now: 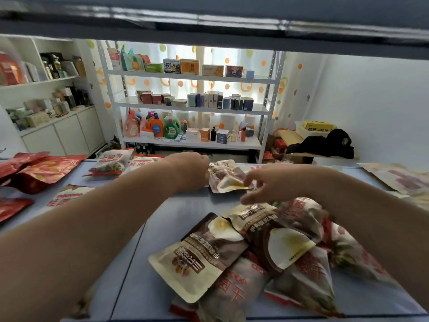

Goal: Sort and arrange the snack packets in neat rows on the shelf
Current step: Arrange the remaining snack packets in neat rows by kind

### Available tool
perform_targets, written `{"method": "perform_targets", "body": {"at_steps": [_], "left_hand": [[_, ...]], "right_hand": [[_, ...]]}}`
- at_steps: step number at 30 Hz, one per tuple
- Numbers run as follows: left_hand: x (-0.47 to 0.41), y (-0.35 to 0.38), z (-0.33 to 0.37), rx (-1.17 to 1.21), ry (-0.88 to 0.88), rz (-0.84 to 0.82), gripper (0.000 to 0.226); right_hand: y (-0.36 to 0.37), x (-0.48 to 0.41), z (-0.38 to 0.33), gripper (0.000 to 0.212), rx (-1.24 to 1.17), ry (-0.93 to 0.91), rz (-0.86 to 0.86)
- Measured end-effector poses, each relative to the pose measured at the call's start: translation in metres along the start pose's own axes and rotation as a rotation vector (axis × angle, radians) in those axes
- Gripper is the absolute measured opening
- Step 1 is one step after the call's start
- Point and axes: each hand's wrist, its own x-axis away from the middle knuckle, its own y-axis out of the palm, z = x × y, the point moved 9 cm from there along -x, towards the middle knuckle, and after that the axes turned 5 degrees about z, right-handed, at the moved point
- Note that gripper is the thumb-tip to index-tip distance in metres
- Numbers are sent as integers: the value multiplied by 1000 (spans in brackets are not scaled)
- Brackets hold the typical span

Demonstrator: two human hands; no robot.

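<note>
Blue shelf (176,212), right hand (262,184) pinching brown packet (225,176), heap (267,247) nearer

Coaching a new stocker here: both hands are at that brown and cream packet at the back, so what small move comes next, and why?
Probably lay the brown and cream packet flat and square on the shelf: it looks crumpled and askew, the right hand pinches its near corner, and the left hand sits at its left side.

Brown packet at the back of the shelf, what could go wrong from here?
The right hand pinches only a corner of the brown packet, so it might slip or land crooked. That forearm passes close to the loose pile, and could nudge packets toward the front edge of the shelf.
</note>
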Motion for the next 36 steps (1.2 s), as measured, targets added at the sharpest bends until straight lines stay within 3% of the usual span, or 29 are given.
{"method": "perform_targets", "body": {"at_steps": [5, 7, 13, 17, 21, 25, 28, 31, 33, 36], "left_hand": [[82, 16, 47, 206, -71, -593, 59], [102, 24, 54, 157, -107, -645, 80], [107, 26, 56, 145, -229, -466, 93], [120, 26, 47, 400, -425, -385, 95], [137, 26, 35, 605, -586, -230, 90], [149, 1, 11, 704, -704, 47, 81], [139, -34, 10, 620, -507, 176, 64], [122, -51, 28, 275, -171, 245, 54], [114, -34, 37, 82, 28, 203, 56], [115, 0, 38, -48, 150, 70, 55]], "right_hand": [[31, 53, 13, 103, 160, 65, -163], [40, 55, 11, 112, 144, 38, -135], [35, 51, 12, 88, -74, -74, 151], [18, 58, 15, 66, -300, -185, 385], [2, 68, 23, 63, -515, -218, 545], [-12, 77, 37, 64, -718, -149, 666], [-15, 81, 49, 62, -863, -66, 724], [-6, 78, 51, 61, -878, 19, 686], [2, 72, 49, 61, -857, 61, 632], [13, 64, 33, 59, -761, 81, 540]]}}
